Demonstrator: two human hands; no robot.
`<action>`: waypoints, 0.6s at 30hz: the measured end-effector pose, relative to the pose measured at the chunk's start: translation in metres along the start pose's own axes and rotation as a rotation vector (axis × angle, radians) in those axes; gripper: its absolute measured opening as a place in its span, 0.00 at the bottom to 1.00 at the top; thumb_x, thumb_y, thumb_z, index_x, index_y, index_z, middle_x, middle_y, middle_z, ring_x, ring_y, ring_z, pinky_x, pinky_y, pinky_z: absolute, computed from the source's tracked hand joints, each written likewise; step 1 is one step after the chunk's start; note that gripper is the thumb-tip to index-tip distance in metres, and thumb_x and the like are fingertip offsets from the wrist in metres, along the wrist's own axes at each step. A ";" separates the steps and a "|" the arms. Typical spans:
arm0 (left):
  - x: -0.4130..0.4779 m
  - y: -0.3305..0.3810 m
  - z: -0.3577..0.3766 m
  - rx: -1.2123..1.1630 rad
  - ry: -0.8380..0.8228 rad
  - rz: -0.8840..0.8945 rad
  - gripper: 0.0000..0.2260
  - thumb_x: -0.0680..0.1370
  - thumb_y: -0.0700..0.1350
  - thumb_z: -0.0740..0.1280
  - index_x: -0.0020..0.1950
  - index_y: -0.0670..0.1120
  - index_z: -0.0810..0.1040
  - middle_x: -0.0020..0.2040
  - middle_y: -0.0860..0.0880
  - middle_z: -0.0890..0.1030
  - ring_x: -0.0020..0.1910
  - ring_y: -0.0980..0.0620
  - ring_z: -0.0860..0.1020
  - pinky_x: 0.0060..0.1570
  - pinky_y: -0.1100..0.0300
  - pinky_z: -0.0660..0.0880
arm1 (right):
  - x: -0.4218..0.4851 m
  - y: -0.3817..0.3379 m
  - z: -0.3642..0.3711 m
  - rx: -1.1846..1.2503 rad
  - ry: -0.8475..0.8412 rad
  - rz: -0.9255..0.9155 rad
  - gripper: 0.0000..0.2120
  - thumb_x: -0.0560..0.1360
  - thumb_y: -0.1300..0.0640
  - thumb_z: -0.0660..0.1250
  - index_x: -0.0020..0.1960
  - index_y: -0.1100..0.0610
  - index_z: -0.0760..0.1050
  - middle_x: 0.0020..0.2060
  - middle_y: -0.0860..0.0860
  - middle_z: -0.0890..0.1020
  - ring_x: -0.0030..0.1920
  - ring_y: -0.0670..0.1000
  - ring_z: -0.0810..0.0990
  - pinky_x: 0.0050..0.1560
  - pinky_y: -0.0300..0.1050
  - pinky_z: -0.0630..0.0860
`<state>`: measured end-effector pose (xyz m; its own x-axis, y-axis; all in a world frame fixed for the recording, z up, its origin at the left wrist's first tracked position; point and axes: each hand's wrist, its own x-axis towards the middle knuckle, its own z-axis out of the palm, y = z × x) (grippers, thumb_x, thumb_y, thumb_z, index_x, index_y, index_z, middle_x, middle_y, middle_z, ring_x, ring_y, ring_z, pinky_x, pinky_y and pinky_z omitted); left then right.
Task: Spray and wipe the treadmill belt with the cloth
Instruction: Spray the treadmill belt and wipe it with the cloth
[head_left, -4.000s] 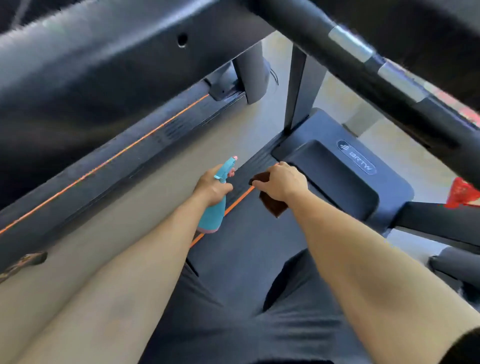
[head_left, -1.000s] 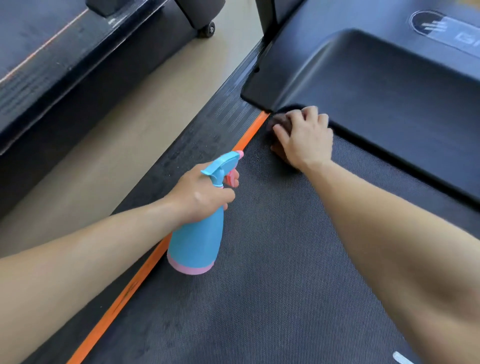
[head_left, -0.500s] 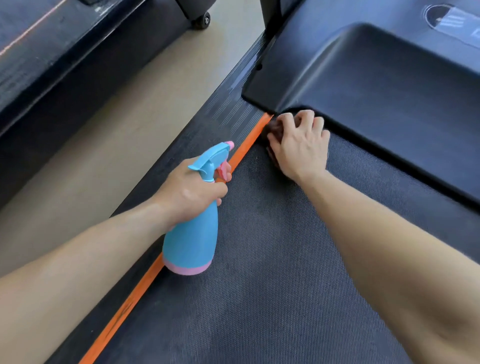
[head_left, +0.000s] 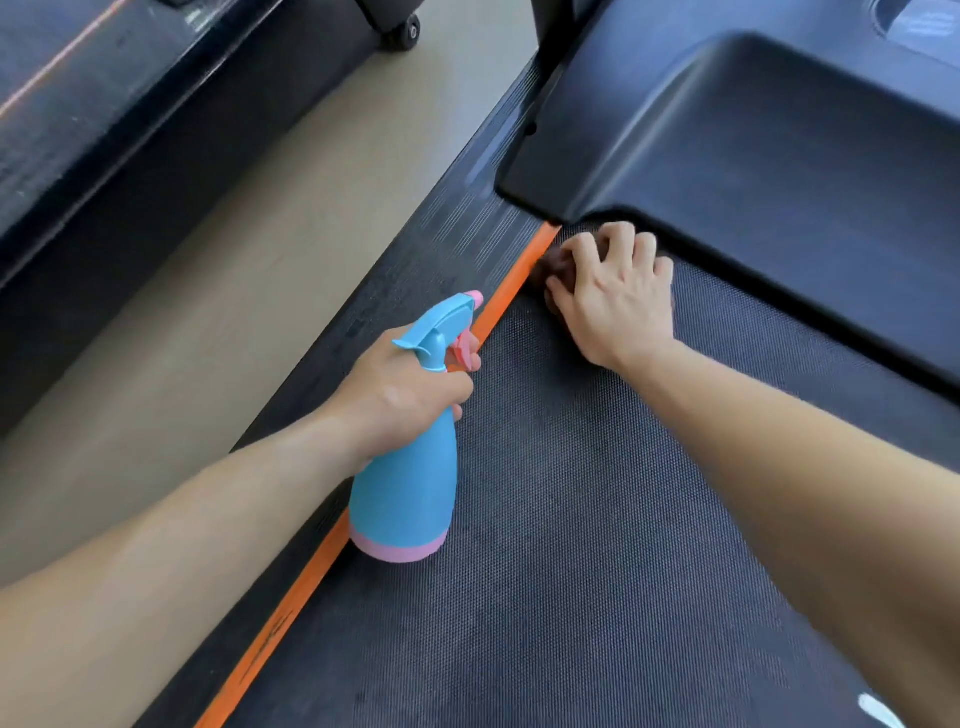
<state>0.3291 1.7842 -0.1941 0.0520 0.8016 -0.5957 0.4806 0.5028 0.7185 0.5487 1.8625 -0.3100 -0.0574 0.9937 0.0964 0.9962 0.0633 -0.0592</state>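
Now, left hand (head_left: 402, 395): wrapping the neck of the blue spray bottle (head_left: 402, 493), holding it upright above the orange stripe (head_left: 498, 306).
Right hand (head_left: 615, 296): pressing down, fingers curled, gripping the cloth (head_left: 550, 265).
Belt (head_left: 571, 545): lying under both forearms.
Cloth: mostly hiding under the hand, beside the motor cover (head_left: 753, 156).

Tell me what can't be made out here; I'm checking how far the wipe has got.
- Cloth: head view, mostly under the right hand; only a brown edge shows.
- Belt wetness: spray can't be told from the weave.
- Spray bottle fill: opaque blue body; the left hand covers its neck.
- Motor cover logo: cut off by the top edge.
- White belt mark: cut off at the bottom.
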 end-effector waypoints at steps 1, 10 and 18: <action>-0.001 0.000 0.001 0.001 0.001 0.007 0.22 0.74 0.35 0.67 0.60 0.60 0.82 0.49 0.58 0.85 0.33 0.56 0.82 0.34 0.73 0.74 | -0.015 -0.007 0.000 0.008 0.019 -0.001 0.18 0.79 0.40 0.60 0.57 0.53 0.71 0.59 0.58 0.72 0.54 0.61 0.70 0.50 0.58 0.67; -0.003 0.000 0.009 0.065 0.019 0.026 0.23 0.74 0.36 0.67 0.58 0.64 0.80 0.52 0.58 0.85 0.34 0.58 0.81 0.34 0.77 0.71 | -0.024 -0.010 -0.002 0.028 0.049 -0.147 0.20 0.76 0.38 0.61 0.58 0.52 0.73 0.57 0.56 0.73 0.52 0.61 0.72 0.47 0.57 0.70; -0.003 -0.001 0.014 0.155 0.020 0.010 0.14 0.74 0.38 0.68 0.49 0.57 0.81 0.39 0.61 0.83 0.28 0.68 0.76 0.32 0.75 0.69 | -0.073 -0.016 -0.004 0.048 0.042 -0.190 0.20 0.77 0.39 0.62 0.58 0.52 0.74 0.59 0.57 0.73 0.54 0.61 0.71 0.48 0.57 0.69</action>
<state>0.3403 1.7769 -0.1980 0.0408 0.8136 -0.5800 0.6096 0.4396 0.6596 0.5368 1.7885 -0.3124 -0.2407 0.9587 0.1516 0.9634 0.2550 -0.0828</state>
